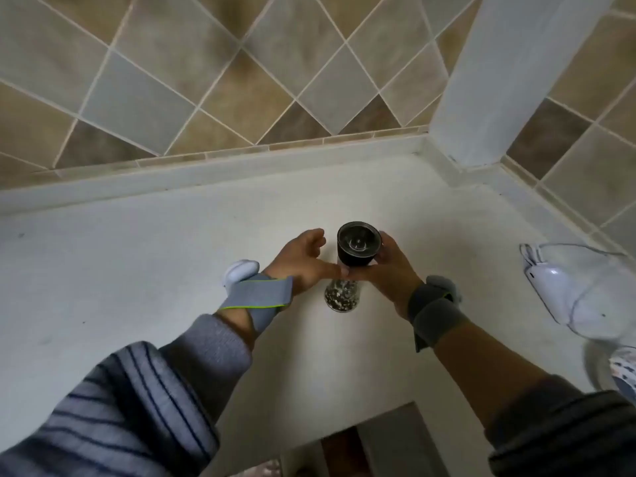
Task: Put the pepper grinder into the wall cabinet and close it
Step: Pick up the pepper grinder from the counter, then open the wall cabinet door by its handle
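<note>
The pepper grinder (356, 251) stands upright on the white counter (137, 270), a black cap on top and a clear body full of peppercorns below. My right hand (387, 270) wraps around its black upper part from the right. My left hand (303, 259) is close on the left with fingers spread, and its thumb tip touches the grinder's middle. Both wrists wear grey straps. No wall cabinet is in view.
A diamond-tiled wall (241, 80) rises behind the counter. A white boxed column (499, 80) fills the back right corner. A white appliance with a clear bowl (578, 294) sits at the right edge. The counter's front edge (344, 432) lies below my arms.
</note>
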